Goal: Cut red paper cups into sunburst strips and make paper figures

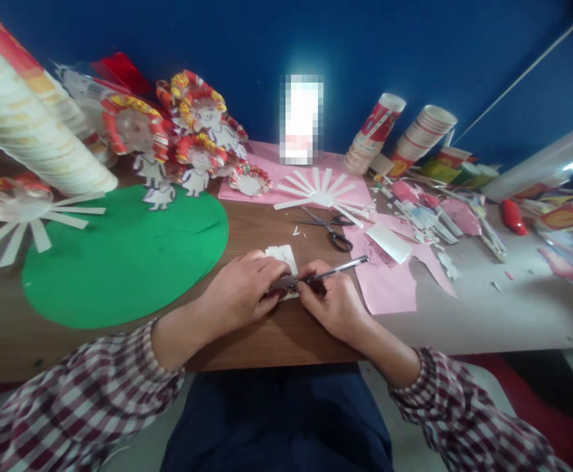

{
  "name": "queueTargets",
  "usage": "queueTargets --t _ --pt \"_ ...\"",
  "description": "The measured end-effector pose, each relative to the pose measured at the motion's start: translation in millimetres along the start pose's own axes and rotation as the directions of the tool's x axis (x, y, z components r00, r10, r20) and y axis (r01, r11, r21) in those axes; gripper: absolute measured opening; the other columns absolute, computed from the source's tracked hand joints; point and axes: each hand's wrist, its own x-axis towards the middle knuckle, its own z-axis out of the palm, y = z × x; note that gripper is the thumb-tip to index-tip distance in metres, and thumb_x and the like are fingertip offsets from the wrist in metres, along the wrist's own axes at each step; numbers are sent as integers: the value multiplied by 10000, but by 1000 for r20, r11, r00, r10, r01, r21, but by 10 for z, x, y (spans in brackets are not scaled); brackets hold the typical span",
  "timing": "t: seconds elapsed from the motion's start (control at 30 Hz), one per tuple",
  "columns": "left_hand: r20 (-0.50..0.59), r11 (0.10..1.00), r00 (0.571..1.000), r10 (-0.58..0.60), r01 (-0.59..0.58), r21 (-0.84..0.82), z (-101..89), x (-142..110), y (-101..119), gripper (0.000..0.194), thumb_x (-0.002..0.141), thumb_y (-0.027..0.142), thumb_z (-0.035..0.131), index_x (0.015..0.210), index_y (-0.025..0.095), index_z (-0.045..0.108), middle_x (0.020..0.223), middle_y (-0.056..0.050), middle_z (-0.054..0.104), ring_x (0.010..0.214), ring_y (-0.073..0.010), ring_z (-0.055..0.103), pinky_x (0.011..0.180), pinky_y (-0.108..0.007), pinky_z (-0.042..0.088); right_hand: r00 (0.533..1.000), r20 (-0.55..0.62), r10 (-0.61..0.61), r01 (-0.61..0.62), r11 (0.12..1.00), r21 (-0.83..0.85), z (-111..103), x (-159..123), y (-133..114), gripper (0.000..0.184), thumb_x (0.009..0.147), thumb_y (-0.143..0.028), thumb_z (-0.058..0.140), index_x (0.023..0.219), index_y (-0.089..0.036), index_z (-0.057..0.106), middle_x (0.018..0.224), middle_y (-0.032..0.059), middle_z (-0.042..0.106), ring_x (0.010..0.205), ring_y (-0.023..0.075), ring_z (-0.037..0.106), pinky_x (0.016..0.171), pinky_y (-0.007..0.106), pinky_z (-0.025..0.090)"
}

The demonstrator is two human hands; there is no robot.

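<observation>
On the brown table in front of me lies a small piece of white paper [282, 254]. My left hand [242, 288] presses it down with fingers close together. A small greyish piece [282, 283] sits under those fingertips; what it is I cannot make out. My right hand [335, 298] grips a pen [348, 265], its tip down at the paper beside my left fingertips. Just behind the pen rest black-handled scissors [338, 233]. A white paper cup cut into spread strips [323, 198] lies beyond them.
A green oval sheet [124, 262] covers the left side. Paper figures with red-yellow rings [198, 157] and a tall cup stack [35, 118] stand behind it. Pink paper [389, 288] and scraps [429, 216] spread right. More stacked cups [421, 137] stand against the blue wall, near a bright pixelated patch.
</observation>
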Motion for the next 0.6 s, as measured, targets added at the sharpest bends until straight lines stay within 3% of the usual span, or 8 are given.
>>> queueTargets --t 0.23,0.6 --pt "-11 994 995 103 -103 -32 6 23 -13 111 861 198 513 885 183 620 874 -59 640 870 -206 542 810 -343 431 1000 -6 -20 20 1000 -9 0 -1 4 32 827 -180 524 805 -193 543 677 -15 554 584 124 535 560 226 406" --pt "-3 996 996 84 -84 -38 27 12 -31 126 861 210 526 938 186 623 940 -59 645 915 -209 547 843 -344 434 1000 -27 -7 8 999 39 -3 -5 -10 31 841 -179 528 822 -190 550 692 -15 564 577 117 539 557 214 414"
